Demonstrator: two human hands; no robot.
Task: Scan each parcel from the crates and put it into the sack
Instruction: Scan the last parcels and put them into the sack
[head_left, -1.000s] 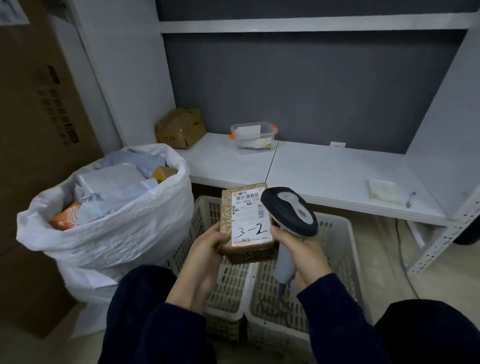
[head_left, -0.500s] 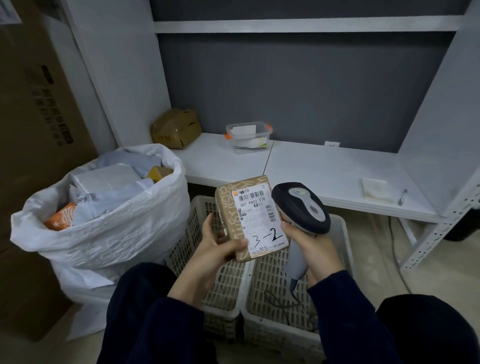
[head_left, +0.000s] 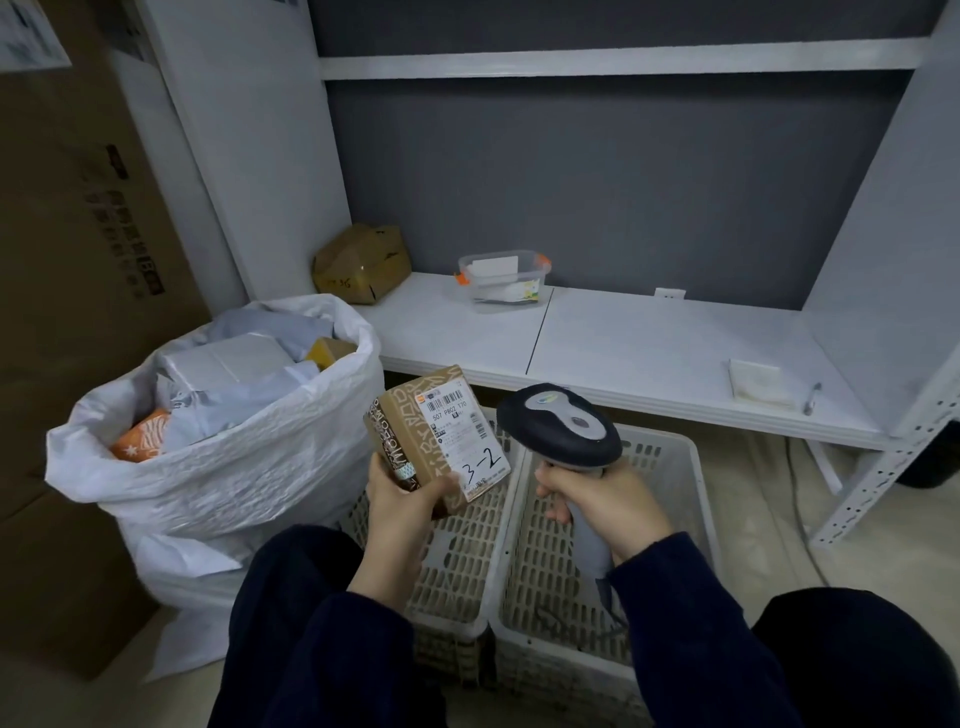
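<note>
- Gripping parcel (head_left: 436, 428) at its lower end, left hand (head_left: 402, 493) holds it above crates (head_left: 670, 457), near sack (head_left: 244, 457).
- Right hand (head_left: 608, 501) wraps scanner (head_left: 561, 428) handle.
- Parcel prob. light, stiff cardboard; hold by edges, label w/ barcode uncovered.

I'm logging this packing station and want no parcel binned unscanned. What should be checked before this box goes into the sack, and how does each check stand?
1. Grip on the parcel: the left hand holds its lower end, ok.
2. Barcode label: faces up, barcode uncovered, ok.
3. Scan registered: no beam or readout visible, cannot tell.
4. Sack mouth: rim folded back, wide open, ok.
5. Room in the sack: packed parcels lie piled near the rim, cannot tell.
6. Path to the sack: the scanner, gripped by the right hand, is on the parcel's far side, ok.
</note>
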